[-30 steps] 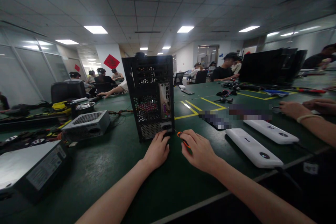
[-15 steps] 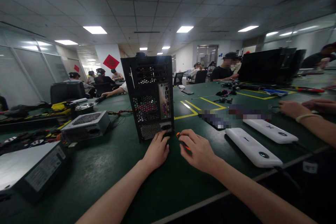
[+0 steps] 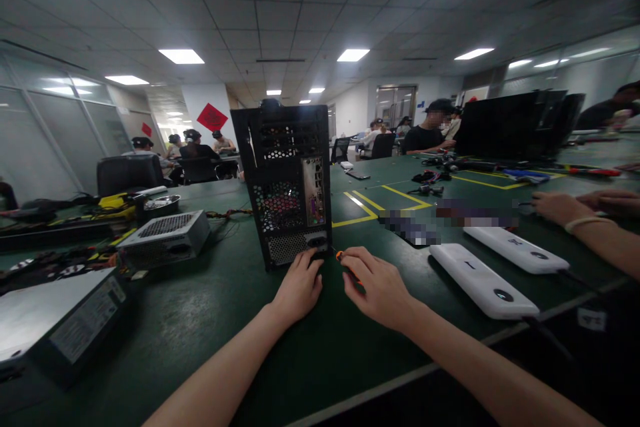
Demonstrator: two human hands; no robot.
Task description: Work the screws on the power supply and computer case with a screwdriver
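Observation:
A black computer case (image 3: 293, 187) stands upright on the green table, its back panel facing me. A power supply (image 3: 290, 250) is set in the bottom of that panel. My left hand (image 3: 299, 287) rests with its fingertips at the lower edge of the power supply, fingers extended and holding nothing. In my right hand (image 3: 377, 287) is an orange-handled screwdriver (image 3: 340, 255), mostly covered by the fingers. Its thin shaft points left at the case's lower right corner. Whether the tip sits in a screw is too small to tell.
Two loose power supplies (image 3: 165, 238) (image 3: 63, 327) lie at left, beside tangled cables (image 3: 30, 280). Two white power banks (image 3: 483, 280) (image 3: 517, 250) are at right, near a blurred-out phone-like object (image 3: 410, 228). Another person's hands (image 3: 563, 208) are at the right edge. A dark monitor (image 3: 507, 127) stands behind.
The other person's arm that reached over the table behind the case at left has withdrawn. My right fingers have shifted slightly on the screwdriver, showing less orange. My left hand has stayed put.

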